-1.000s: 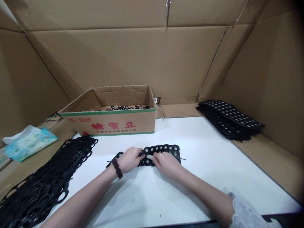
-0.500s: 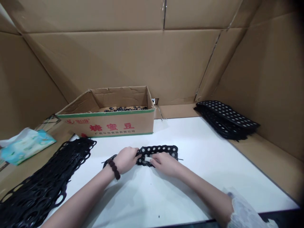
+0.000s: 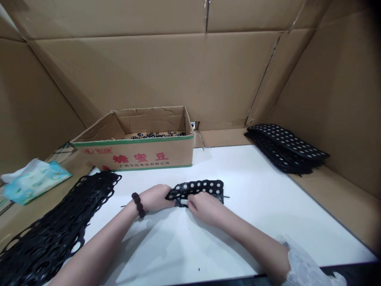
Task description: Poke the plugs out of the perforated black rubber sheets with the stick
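Observation:
On the white table in front of me lies a black rubber sheet with rows of round, pale-looking holes. My left hand is closed on its left end, fingertips partly hidden by the rubber. Over the sheet's near edge, my right hand is closed with its fingers bent. A small white stick-like piece pokes out at the right fingertips; most of it is hidden. Thin black tips stick out past both sides of the work.
Left of my arm, a black rubber web with big ring holes stretches along the table. Behind it stand a cardboard box holding small black rings and a tissue pack. Dotted black sheets are stacked at the right. Cardboard walls surround the table.
The left end of the dotted sheet has been lifted and folded over toward me. My left hand has shifted slightly left; my right hand stays near the same spot, its white piece less visible.

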Demonstrator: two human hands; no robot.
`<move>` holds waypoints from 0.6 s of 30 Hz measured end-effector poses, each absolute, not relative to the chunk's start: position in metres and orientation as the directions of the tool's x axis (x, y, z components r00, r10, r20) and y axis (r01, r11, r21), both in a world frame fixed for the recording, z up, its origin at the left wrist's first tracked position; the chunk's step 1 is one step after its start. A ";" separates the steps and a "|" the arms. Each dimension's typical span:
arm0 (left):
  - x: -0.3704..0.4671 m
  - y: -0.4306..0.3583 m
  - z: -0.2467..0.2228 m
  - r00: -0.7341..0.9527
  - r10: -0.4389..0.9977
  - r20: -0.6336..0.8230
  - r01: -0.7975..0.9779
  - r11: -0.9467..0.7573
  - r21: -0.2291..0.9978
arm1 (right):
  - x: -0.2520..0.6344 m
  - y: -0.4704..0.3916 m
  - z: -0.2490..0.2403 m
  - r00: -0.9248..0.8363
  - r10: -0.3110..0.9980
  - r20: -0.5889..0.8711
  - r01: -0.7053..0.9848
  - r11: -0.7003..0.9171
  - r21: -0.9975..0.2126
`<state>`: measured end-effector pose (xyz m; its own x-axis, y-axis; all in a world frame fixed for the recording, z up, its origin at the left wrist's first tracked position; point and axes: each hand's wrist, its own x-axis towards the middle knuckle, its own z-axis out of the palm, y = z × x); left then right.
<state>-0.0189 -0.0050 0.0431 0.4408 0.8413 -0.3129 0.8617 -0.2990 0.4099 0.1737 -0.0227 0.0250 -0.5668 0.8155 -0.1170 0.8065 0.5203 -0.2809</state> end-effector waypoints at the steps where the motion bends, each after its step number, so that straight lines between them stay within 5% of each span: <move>1: -0.019 -0.005 0.042 0.439 0.839 -0.322 0.861 -0.290 0.419 | 0.173 -0.023 0.025 -0.565 0.815 -0.126 0.809 0.518 -0.280; 12: -0.012 -0.013 0.043 0.444 0.823 -0.354 0.755 -0.130 0.643 | 0.173 -0.016 0.023 -0.579 0.808 -0.110 0.796 0.532 -0.288; 18: -0.004 -0.015 0.038 0.383 0.875 -0.295 0.792 -0.147 0.593 | 0.171 -0.014 0.022 -0.558 0.817 -0.145 0.810 0.498 -0.309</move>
<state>-0.0045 -0.0155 0.0384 0.3832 0.8754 -0.2946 0.7917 -0.1471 0.5929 0.1708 -0.0143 0.0217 -0.5579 0.8171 -0.1450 0.8101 0.4983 -0.3089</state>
